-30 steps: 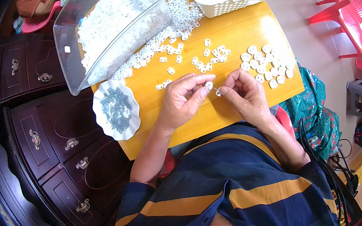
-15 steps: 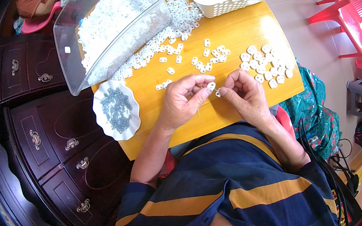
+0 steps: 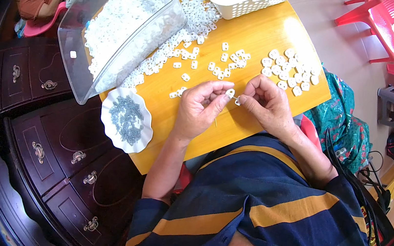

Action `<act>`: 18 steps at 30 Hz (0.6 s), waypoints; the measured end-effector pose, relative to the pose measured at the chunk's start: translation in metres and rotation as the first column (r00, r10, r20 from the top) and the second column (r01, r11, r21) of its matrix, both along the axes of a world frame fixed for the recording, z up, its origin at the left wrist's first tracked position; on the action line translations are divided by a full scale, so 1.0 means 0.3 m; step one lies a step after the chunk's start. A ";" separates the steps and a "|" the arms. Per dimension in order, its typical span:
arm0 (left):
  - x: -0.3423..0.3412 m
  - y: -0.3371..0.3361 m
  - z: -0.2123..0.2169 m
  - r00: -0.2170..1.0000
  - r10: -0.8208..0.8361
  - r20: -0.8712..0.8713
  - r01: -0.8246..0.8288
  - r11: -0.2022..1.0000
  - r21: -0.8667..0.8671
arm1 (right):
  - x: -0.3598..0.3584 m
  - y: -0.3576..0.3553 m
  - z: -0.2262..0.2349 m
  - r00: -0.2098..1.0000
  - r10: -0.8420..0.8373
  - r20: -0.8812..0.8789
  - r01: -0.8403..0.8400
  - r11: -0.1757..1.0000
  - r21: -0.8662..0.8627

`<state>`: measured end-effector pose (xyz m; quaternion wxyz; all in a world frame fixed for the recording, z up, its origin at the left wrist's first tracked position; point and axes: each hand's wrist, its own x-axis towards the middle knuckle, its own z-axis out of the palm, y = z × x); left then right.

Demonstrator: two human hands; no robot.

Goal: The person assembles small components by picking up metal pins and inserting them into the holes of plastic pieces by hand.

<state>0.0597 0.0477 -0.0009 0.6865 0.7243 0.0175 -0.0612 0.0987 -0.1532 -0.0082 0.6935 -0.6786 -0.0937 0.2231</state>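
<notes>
Over the near edge of the yellow table (image 3: 166,129), my left hand (image 3: 200,107) pinches a small white plastic piece (image 3: 230,93) between thumb and forefinger. Close beside it, my right hand (image 3: 269,105) has thumb and forefinger closed on another small white piece (image 3: 237,102) with a dark opening. The two pieces nearly meet; whether they touch is too small to tell. Loose white two-holed pieces (image 3: 216,70) lie beyond my hands. A group of rounded white pieces (image 3: 284,75) lies to the right. On the left, a white scalloped dish (image 3: 145,134) holds many small grey metal parts (image 3: 127,118).
A clear plastic bin (image 3: 162,25) heaped with white pieces stands at the far left, with more spilled beside it. A white basket (image 3: 240,9) sits at the back. Dark drawers (image 3: 46,149) flank the left; red chairs (image 3: 381,27) and a grey stool (image 3: 392,105) stand right.
</notes>
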 end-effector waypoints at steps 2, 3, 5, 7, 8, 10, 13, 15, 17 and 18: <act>0.000 -0.001 0.002 1.000 0.001 -0.004 -0.001 1.000 0.000 | 0.000 0.001 0.000 1.000 -0.005 0.011 0.005 1.000 -0.001; 0.000 -0.001 0.002 1.000 0.003 -0.007 -0.003 1.000 0.000 | 0.001 0.001 -0.001 1.000 -0.006 0.008 0.006 1.000 -0.002; -0.001 -0.003 -0.002 1.000 0.004 -0.003 -0.004 1.000 -0.007 | 0.001 0.001 -0.002 1.000 -0.009 0.005 0.009 1.000 -0.004; -0.001 -0.004 -0.004 1.000 0.007 0.001 -0.007 1.000 -0.012 | 0.001 0.001 -0.008 1.000 -0.012 0.017 0.012 1.000 -0.014; -0.001 -0.003 -0.004 1.000 0.005 -0.004 -0.005 1.000 -0.018 | 0.001 0.001 -0.008 1.000 -0.011 0.017 0.012 1.000 -0.014; -0.001 -0.003 -0.005 1.000 0.003 -0.009 -0.003 1.000 -0.023 | 0.001 -0.001 -0.009 1.000 -0.008 0.022 0.009 1.000 -0.018; -0.001 -0.005 -0.006 1.000 0.000 0.002 0.000 1.000 -0.018 | -0.001 -0.002 -0.014 1.000 -0.005 0.027 0.006 1.000 -0.024; -0.001 -0.006 -0.008 1.000 0.005 0.011 -0.005 1.000 -0.015 | -0.002 0.001 -0.011 1.000 -0.011 0.016 0.011 1.000 -0.013; -0.001 -0.009 -0.005 1.000 0.010 -0.002 -0.010 1.000 -0.017 | -0.003 0.003 -0.011 1.000 -0.017 0.005 0.017 1.000 -0.001; -0.001 -0.010 -0.004 1.000 0.016 -0.015 -0.016 1.000 -0.019 | -0.003 0.004 -0.012 1.000 -0.022 0.001 0.022 1.000 0.006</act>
